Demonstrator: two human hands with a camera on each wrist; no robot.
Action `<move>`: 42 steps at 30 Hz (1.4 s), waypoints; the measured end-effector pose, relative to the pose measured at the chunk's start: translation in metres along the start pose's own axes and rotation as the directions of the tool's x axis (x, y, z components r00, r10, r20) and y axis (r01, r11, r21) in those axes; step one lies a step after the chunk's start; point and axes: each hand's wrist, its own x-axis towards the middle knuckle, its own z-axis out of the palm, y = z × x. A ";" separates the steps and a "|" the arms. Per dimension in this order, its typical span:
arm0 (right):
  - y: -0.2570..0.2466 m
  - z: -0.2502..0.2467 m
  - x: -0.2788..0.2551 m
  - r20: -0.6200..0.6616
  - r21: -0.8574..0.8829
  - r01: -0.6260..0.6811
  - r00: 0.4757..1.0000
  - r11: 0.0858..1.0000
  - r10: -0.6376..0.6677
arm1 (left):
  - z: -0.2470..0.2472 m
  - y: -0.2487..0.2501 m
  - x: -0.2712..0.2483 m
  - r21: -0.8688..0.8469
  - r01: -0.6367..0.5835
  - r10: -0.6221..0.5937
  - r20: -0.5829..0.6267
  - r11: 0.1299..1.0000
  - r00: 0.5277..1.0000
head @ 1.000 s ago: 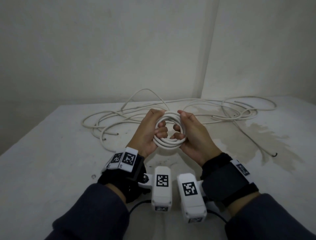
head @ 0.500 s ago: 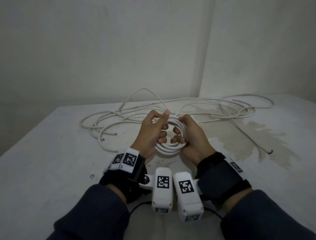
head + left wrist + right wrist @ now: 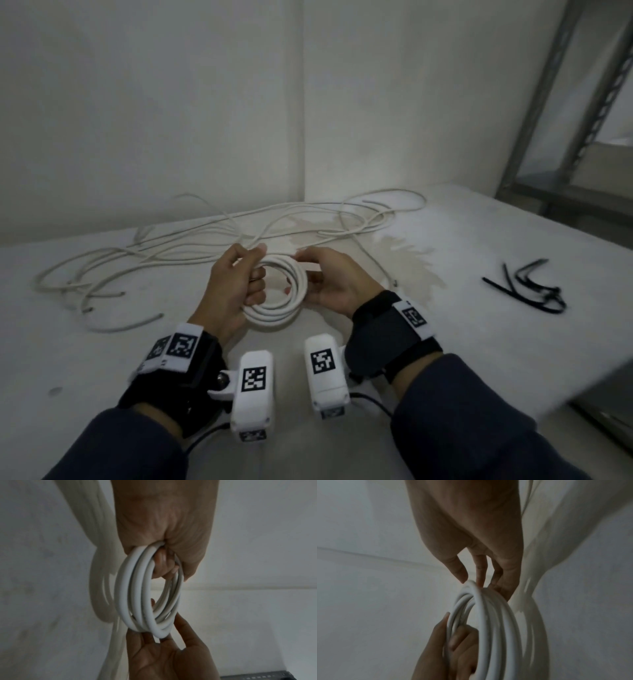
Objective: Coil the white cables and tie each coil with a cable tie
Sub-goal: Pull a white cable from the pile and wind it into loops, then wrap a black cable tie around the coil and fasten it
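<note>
So one coil [image 3: 274,294] sits wound in the left hand [image 3: 236,287], right hand [image 3: 335,284] loosely steadying it, untied, cable ties [image 3: 527,287] untouched, loose cables [image 3: 205,236] waiting.

My left grip [image 3: 236,291] and right grip [image 3: 337,282] hold the coiled white round cable [image 3: 277,305] above the pale white bench [image 3: 85,359]. Just beyond my knuckles the loose white cable tangle [image 3: 205,240] sprawls across the far side, from the left around to the back corner, so any reach forward meets strands. To my right, bare bench lies open as far as the black cable ties [image 3: 527,287], well apart from my right grip. Behind them a grey metal shelf frame [image 3: 561,102] closes off the far right. The near-left bench is open.
</note>
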 end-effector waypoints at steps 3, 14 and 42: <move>-0.019 -0.045 -0.012 -0.164 -0.101 0.063 0.983 0.993 -0.079 | 0.039 -0.019 -0.003 -0.003 0.044 -0.044 0.064 0.999 0.997; -0.080 -0.198 -0.063 -0.439 -0.040 0.245 0.867 0.969 -0.237 | 0.100 -0.060 0.005 0.015 0.159 -0.159 0.183 0.987 0.970; -0.095 -0.266 -0.033 -0.593 -0.805 -0.385 0.546 0.452 -0.591 | 0.118 -0.069 -0.004 0.020 0.170 -0.169 0.252 0.985 0.953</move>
